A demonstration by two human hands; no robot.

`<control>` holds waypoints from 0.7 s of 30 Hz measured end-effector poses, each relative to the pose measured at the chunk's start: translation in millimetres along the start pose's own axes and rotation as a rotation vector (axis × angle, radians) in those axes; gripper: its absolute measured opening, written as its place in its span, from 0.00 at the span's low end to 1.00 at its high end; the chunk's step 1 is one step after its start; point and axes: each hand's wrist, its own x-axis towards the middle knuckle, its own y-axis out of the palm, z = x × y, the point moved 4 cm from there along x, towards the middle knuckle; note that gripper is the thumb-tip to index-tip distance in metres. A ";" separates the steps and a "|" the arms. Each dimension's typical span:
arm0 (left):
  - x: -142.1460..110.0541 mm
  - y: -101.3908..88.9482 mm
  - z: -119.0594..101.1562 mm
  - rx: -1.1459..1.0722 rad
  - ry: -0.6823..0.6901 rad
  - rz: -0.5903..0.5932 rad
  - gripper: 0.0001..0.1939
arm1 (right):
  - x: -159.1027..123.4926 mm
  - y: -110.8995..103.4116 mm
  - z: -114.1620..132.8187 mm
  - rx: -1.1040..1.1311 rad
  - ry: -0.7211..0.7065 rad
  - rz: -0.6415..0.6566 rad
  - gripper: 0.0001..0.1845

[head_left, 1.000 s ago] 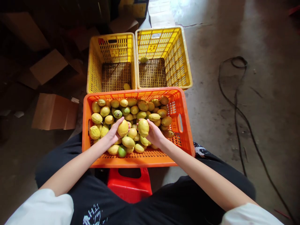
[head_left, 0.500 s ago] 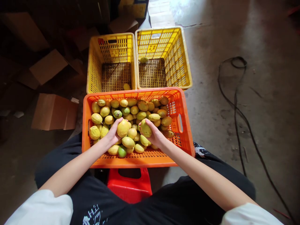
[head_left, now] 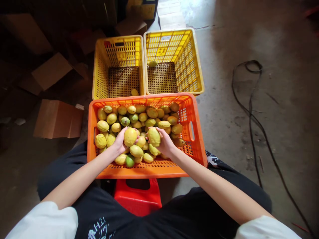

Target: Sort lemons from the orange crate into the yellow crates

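In my left hand rests a large, roundish yellow lemon, with fingertips showing on its far side. My right hand cradles a greener, bumpy-skinned lemon, the fingers curled beneath and behind it. Both hands are over an orange crate that holds a heap of lemons, mostly yellow. Just below the hands lie a yellow lemon and a small green one. The two held lemons are a short gap apart.
Behind the orange crate stand two yellow crates, the left one and the right one, each with one lemon inside. A red stool is between my legs. Cardboard lies left; a black cable runs across the floor at right.
Both lemons have turned slightly in my hands. My thumbs have shifted off their tops toward the sides. The hands stay in nearly the same place over the crate.
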 end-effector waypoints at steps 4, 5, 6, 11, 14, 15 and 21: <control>-3.1 3.3 0.6 -0.030 0.006 0.008 0.24 | 2.2 -0.5 0.9 0.004 -0.016 0.021 0.11; -2.8 3.2 0.9 -0.044 0.004 0.015 0.23 | 2.9 -0.5 0.7 0.008 -0.017 0.017 0.10; -2.1 3.0 1.3 -0.058 0.001 0.024 0.23 | 3.6 -0.3 0.4 0.012 -0.018 0.010 0.10; 0.9 -0.3 2.9 -0.082 -0.018 -0.007 0.22 | 5.9 2.6 -0.6 0.013 -0.027 -0.013 0.11; -0.5 1.3 2.9 -0.085 -0.022 -0.017 0.23 | 5.7 5.3 -1.1 -0.012 -0.011 0.007 0.17; -1.2 2.3 2.7 -0.083 -0.020 -0.016 0.23 | 5.5 5.6 -1.3 -0.023 -0.002 0.008 0.19; 0.1 3.2 1.7 0.016 0.039 -0.025 0.18 | 3.7 2.0 -2.0 -0.038 0.013 -0.027 0.24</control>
